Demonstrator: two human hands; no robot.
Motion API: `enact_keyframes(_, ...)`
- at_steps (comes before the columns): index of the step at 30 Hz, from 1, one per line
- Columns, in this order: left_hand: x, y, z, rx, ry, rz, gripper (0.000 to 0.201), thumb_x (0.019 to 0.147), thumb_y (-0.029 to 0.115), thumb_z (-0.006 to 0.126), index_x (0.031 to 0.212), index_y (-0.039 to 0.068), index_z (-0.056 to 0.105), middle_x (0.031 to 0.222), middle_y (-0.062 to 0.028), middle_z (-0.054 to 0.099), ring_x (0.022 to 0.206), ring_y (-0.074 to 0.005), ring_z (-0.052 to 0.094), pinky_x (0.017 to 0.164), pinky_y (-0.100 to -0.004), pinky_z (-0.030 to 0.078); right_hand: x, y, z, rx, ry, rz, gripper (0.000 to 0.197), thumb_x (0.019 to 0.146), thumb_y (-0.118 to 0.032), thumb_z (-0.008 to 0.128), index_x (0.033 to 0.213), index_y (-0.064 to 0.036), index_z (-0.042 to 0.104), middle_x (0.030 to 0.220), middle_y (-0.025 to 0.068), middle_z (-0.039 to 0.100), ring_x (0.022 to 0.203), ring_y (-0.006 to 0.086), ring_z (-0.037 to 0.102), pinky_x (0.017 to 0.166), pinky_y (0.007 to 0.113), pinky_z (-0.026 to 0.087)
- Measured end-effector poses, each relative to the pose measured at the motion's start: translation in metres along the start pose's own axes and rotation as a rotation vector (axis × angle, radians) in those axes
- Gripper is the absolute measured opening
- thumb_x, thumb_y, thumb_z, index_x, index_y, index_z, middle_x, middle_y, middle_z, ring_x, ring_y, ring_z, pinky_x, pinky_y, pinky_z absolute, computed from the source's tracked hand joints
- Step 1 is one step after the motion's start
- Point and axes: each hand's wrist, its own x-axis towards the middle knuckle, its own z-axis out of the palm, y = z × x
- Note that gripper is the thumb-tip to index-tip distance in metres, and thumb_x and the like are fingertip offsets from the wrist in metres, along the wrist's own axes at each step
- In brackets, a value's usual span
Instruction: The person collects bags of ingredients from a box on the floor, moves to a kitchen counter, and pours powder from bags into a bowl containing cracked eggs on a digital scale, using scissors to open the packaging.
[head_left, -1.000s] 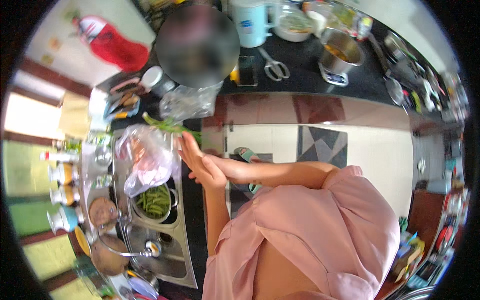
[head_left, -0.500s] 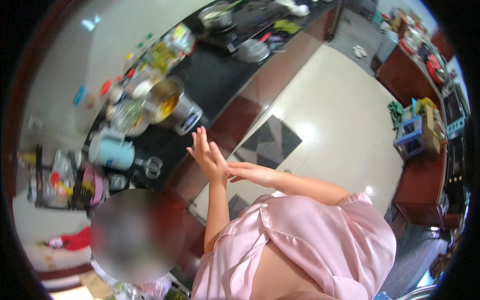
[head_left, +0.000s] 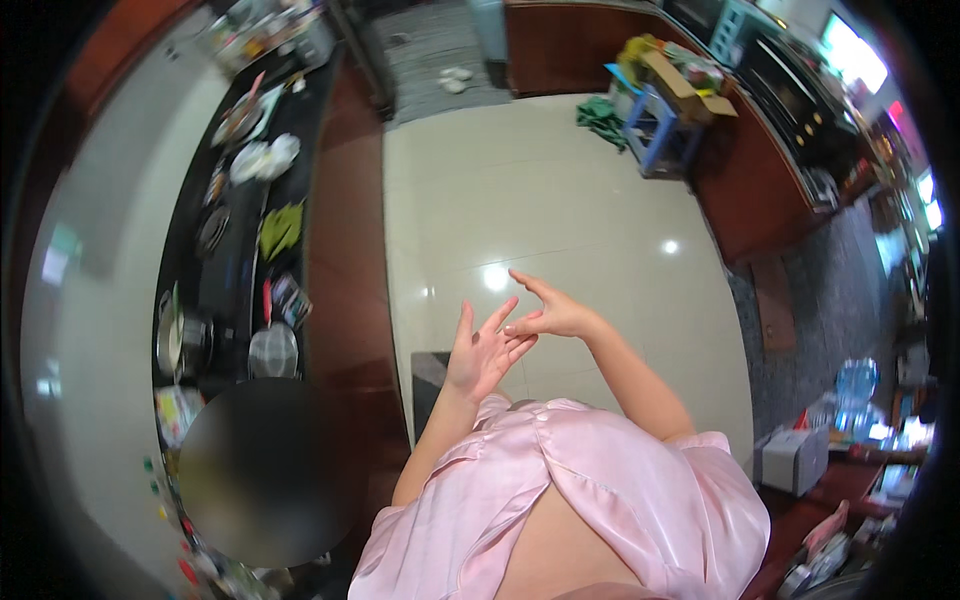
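Since half a second ago my view has swung off the dark counter [head_left: 235,270], now left of both hands, onto pale floor tiles [head_left: 560,200]. My left hand [head_left: 478,352] is spread wide, palm up, holding nothing; my right hand [head_left: 545,315] touches its fingertips, fingers loosely extended, also empty. A blue stool [head_left: 655,130] stands well beyond them.

bright indoor light; glare spots shine on the floor tiles [head_left: 560,230], fisheye bending darkens the rim, slight motion blur softens edges.
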Motion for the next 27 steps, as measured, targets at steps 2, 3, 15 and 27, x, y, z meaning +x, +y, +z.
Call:
enact_keyframes(2, 0.04, 0.015, -0.004, 0.039, -0.017, -0.118, 0.087, 0.085, 0.065, 0.026, 0.138, -0.002, 0.009, 0.132, -0.0314, 0.029, 0.125, -0.033, 0.033, 0.106, -0.0399, 0.025, 0.013, 0.023, -0.031, -0.059, -0.047, 0.066, 0.09, 0.065, -0.044, 0.074, 0.135, -0.0071, 0.032, 0.138, 0.0193, 0.03, 0.128, 0.0321, 0.029, 0.103, 0.04, 0.028)
enact_keyframes(3, 0.063, 0.025, -0.005, 0.048, -0.039, -0.155, 0.087, 0.085, 0.065, 0.026, 0.138, -0.002, 0.009, 0.132, -0.0314, 0.029, 0.125, -0.033, 0.033, 0.106, -0.0399, 0.025, 0.022, 0.027, -0.045, -0.054, -0.005, 0.076, 0.09, 0.065, -0.044, 0.074, 0.135, -0.0071, 0.032, 0.138, 0.0193, 0.03, 0.128, 0.0321, 0.029, 0.103, 0.04, 0.028)
enact_keyframes(15, 0.401, 0.108, 0.013, 0.571, -0.117, -0.375, 0.051, 0.094, 0.036, 0.034, 0.134, 0.004, 0.029, 0.124, -0.0163, 0.048, 0.113, -0.0222, 0.048, 0.096, -0.0355, 0.036, 0.091, 0.11, -0.26, -0.385, 0.71, 0.705, 0.058, 0.074, -0.044, 0.061, 0.119, -0.008, 0.054, 0.123, 0.0152, 0.05, 0.117, 0.0297, 0.044, 0.098, 0.038, 0.034)
enact_keyframes(27, 0.695, 0.039, 0.103, 0.885, -0.103, -0.338, 0.039, 0.091, 0.029, 0.047, 0.121, 0.004, 0.048, 0.119, -0.0097, 0.053, 0.114, -0.0187, 0.046, 0.094, -0.0332, 0.036, 0.084, 0.225, -0.549, -0.392, 1.067, 0.745, 0.045, 0.079, -0.036, 0.058, 0.113, -0.0053, 0.057, 0.117, 0.0179, 0.054, 0.111, 0.0306, 0.049, 0.095, 0.037, 0.038)
